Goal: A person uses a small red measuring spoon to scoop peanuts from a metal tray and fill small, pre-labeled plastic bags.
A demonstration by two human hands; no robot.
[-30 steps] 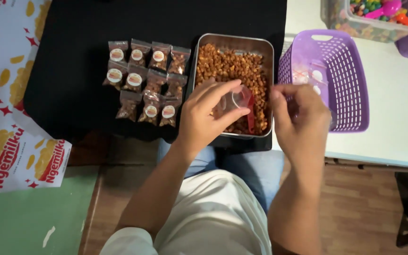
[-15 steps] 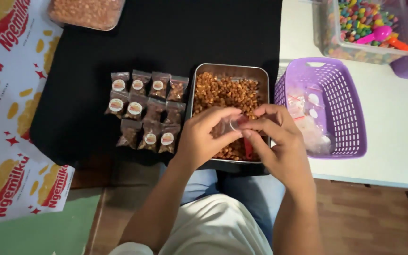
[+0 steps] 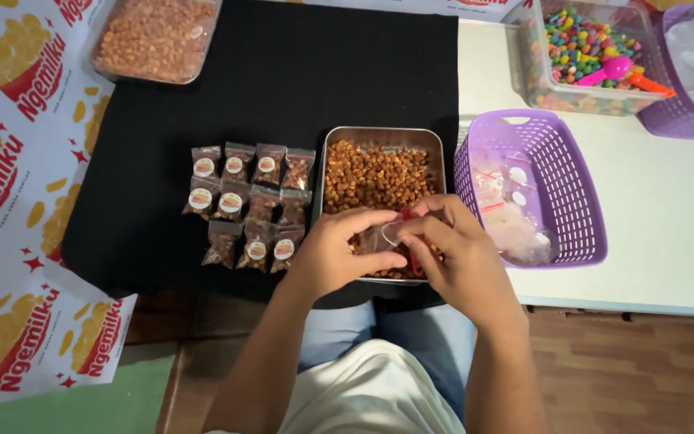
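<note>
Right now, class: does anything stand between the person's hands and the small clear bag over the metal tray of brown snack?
Nothing visible does. The left hand and right hand both pinch the small clear bag directly, above the metal tray. A red scoop sits under the right hand.

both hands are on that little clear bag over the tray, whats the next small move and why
Probably spread the mouth of the small clear bag wider. Both the left hand and the right hand pinch it above the metal tray of brown snacks, a red scoop lies by the right hand, and the bag looks unfilled.
</note>
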